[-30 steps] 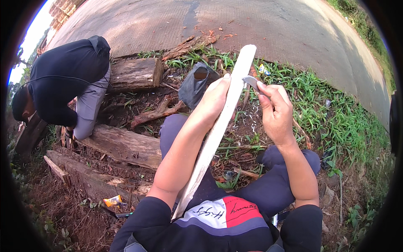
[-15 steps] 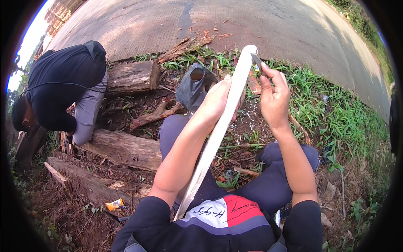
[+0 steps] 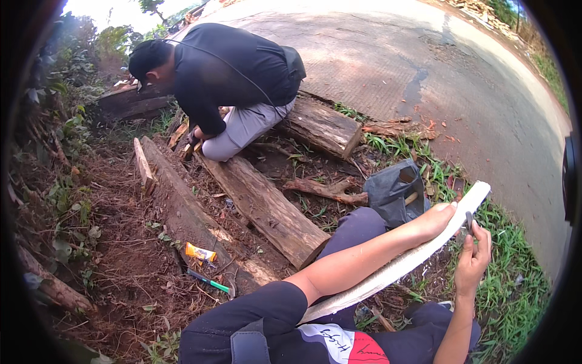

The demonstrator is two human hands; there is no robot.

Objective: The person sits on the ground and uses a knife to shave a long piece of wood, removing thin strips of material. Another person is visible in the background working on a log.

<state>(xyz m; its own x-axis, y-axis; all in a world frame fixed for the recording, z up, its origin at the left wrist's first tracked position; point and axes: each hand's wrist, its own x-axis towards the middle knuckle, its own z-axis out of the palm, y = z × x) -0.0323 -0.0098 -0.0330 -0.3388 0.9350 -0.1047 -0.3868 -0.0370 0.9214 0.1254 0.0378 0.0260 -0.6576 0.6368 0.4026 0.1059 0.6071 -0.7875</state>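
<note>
A long pale piece of peeled wood slants from my chest up to the right, its blunt far end over the grass. My left hand is wrapped round it near that far end. Close by, my right hand pinches a small dark knife blade, which lies against the wood's right side. The right hand's fingers hide most of the knife. Beyond my left hand stands a dark plastic bag, with something brown partly visible inside.
Old logs and a branch lie on the soil to the left. A person in dark clothes crouches over them. A green-handled hammer and a yellow packet lie nearer. Grass borders a paved road.
My view has swung left, so the crouching person and logs appear farther right, and the hammer now shows. The knife has shifted from the wood's tip down along its right side.
</note>
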